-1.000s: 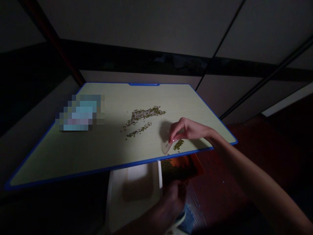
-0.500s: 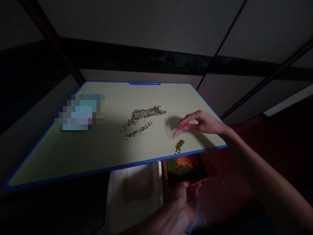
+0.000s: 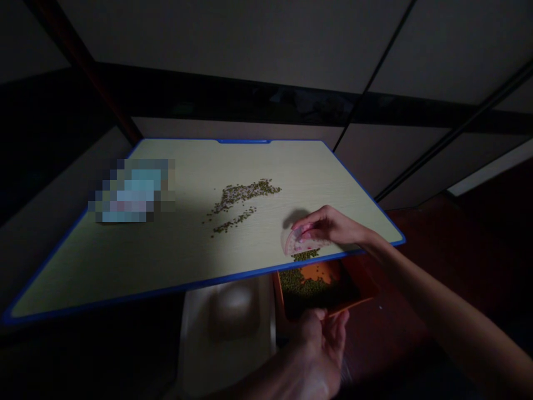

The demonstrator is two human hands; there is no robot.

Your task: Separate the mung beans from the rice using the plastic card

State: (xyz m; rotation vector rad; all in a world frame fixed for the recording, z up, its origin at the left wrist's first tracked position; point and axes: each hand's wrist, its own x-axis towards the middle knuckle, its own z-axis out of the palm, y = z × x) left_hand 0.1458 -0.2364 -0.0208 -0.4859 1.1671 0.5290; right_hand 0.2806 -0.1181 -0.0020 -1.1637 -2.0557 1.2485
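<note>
My right hand (image 3: 335, 225) pinches a clear half-round protractor (image 3: 293, 242) on edge against the table's surface. Directly beside its straight side lies a small heap of green mung beans (image 3: 306, 256), close to the table's blue front edge. Below that edge, my left hand (image 3: 318, 341) grips the near rim of an orange tray (image 3: 353, 303), palm up. Many mung beans cover part of the tray's bottom, and the table hides its far side. Farther back on the folding table (image 3: 175, 255), a larger patch of mixed beans (image 3: 247, 191) and a thin row of them (image 3: 234, 221) are spread.
A blurred-out, flat bluish object (image 3: 133, 194) lies at the table's left. Under the front edge stands a pale container (image 3: 195, 344) left of the tray. Cabinet panels (image 3: 233, 33) rise behind the table, and a reddish floor (image 3: 420, 239) shows at right.
My right hand has brought the protractor down and toward the front edge, beside the small bean heap, which now sits closer to that edge. My left hand still holds the tray under it.
</note>
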